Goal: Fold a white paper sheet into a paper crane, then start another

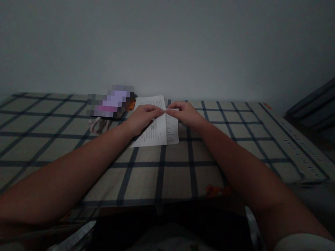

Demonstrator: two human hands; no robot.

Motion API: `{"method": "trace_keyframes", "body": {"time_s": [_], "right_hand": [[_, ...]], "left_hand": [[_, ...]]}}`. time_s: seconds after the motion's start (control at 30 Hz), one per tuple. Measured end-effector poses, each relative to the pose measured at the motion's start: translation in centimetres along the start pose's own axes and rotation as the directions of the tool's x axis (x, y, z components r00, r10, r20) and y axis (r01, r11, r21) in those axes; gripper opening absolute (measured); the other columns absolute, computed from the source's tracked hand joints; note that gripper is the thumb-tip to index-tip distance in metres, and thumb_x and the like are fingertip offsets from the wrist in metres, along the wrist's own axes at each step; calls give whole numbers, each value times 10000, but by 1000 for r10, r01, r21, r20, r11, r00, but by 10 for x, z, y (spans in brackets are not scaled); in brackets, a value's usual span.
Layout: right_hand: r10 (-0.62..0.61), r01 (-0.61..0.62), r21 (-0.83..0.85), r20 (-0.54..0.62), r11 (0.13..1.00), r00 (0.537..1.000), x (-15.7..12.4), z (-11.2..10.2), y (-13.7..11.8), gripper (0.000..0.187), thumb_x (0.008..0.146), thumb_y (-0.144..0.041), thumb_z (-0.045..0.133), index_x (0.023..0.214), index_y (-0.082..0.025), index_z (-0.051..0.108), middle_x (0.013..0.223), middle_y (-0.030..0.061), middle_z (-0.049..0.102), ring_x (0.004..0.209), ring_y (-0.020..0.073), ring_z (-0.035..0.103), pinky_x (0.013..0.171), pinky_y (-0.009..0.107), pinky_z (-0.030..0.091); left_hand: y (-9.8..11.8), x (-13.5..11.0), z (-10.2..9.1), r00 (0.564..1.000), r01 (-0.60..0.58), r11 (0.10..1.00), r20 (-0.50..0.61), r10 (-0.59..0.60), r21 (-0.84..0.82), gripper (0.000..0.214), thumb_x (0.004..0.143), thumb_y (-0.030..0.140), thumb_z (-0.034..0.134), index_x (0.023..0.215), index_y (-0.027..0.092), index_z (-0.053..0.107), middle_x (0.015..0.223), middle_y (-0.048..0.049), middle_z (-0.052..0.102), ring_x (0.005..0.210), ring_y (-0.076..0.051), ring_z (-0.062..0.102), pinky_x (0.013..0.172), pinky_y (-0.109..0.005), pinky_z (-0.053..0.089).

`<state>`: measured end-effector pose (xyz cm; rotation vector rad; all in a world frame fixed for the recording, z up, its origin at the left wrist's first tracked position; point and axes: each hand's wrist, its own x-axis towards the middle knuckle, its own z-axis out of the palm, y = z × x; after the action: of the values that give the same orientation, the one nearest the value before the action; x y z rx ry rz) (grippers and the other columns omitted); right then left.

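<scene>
So: pale wall [174, 37] at back, checked sheet [39, 131] spread below it. I see a printed paper [155, 130] lying on the sheet, approx. center, near the wall. Left hand [143, 116] & right hand [186, 113] meet fingertip to fingertip over it, fingers pinched narrow on a raised fold of the paper. Blurred purple item [111, 101] sits just left.

Head camera, forward-down, paper [156, 134] at arm's reach

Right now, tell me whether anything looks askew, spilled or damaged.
The paper lies skewed to the checks of the cloth, one side folded over. Left hand and right hand pinch its fold. Nothing looks spilled or torn.
</scene>
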<state>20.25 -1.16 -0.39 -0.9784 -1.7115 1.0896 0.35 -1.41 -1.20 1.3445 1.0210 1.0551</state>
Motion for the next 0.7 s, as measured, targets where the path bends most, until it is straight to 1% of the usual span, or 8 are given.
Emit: {"method": "trace_keyframes", "body": {"time_s": [0.13, 0.27, 0.37, 0.47, 0.5, 0.57, 0.63, 0.7], "right_hand": [[1, -1, 1, 28, 1000, 1000, 2, -1, 4, 273, 753, -409, 749, 866, -164, 708, 846, 36, 709, 766, 152, 616, 703, 275, 485], [-43, 47, -86, 48, 995, 998, 3, -3, 6, 327, 764, -464, 732, 876, -157, 715, 872, 50, 722, 794, 162, 621, 723, 286, 482], [-155, 157, -237, 29, 959, 987, 1, -1, 0, 286, 791, -420, 706, 862, -143, 717, 860, 61, 718, 798, 171, 616, 738, 300, 470], [-297, 285, -337, 17, 898, 955, 0, 3, -5, 242, 814, -370, 680, 853, -134, 714, 859, 61, 710, 825, 169, 607, 792, 307, 460], [-297, 280, -330, -1, 901, 955, 0, 3, -5, 251, 816, -373, 678, 871, -131, 712, 868, 61, 708, 829, 168, 604, 787, 303, 459], [-220, 205, -267, -27, 941, 975, 0, 3, -4, 296, 807, -391, 690, 937, -125, 706, 885, 60, 701, 807, 160, 597, 738, 287, 456], [-97, 97, -173, 5, 980, 995, 1, 2, 0, 354, 776, -402, 722, 994, -124, 697, 875, 49, 692, 745, 144, 586, 670, 269, 444], [-35, 39, -103, 41, 994, 999, 2, 0, 3, 348, 752, -412, 747, 949, -131, 693, 853, 41, 686, 714, 138, 583, 653, 266, 444]], "left_hand": [[1, -2, 1, 999, -35, 999, -18, 36, 29, 272, 632, 380, 825, 787, 165, 762, 706, -35, 710, 584, -147, 609, 569, -264, 460], [0, -2, 2, 999, -45, 999, -16, 45, 3, 259, 623, 364, 829, 766, 159, 761, 712, -34, 715, 600, -149, 621, 578, -258, 466], [1, -3, 3, 999, -27, 998, -31, 26, -48, 236, 610, 330, 822, 751, 154, 753, 704, -33, 714, 606, -155, 631, 591, -263, 482], [2, -3, 4, 1000, -1, 996, -24, -1, -88, 235, 614, 324, 813, 756, 153, 736, 696, -26, 707, 609, -156, 633, 604, -269, 497], [2, -3, 5, 1000, 1, 996, -25, -4, -93, 245, 617, 331, 814, 762, 153, 730, 691, -21, 702, 606, -153, 630, 606, -269, 500], [2, -3, 5, 999, -6, 996, -36, 3, -85, 275, 624, 356, 822, 782, 154, 722, 677, -10, 690, 587, -143, 616, 596, -265, 497], [1, -2, 4, 999, -21, 997, -46, 17, -70, 303, 628, 378, 836, 800, 156, 723, 677, -7, 688, 571, -135, 606, 574, -255, 485], [0, -1, 4, 999, -27, 997, -45, 24, -67, 312, 629, 387, 844, 804, 157, 727, 685, -10, 694, 566, -134, 609, 550, -247, 471]]}}
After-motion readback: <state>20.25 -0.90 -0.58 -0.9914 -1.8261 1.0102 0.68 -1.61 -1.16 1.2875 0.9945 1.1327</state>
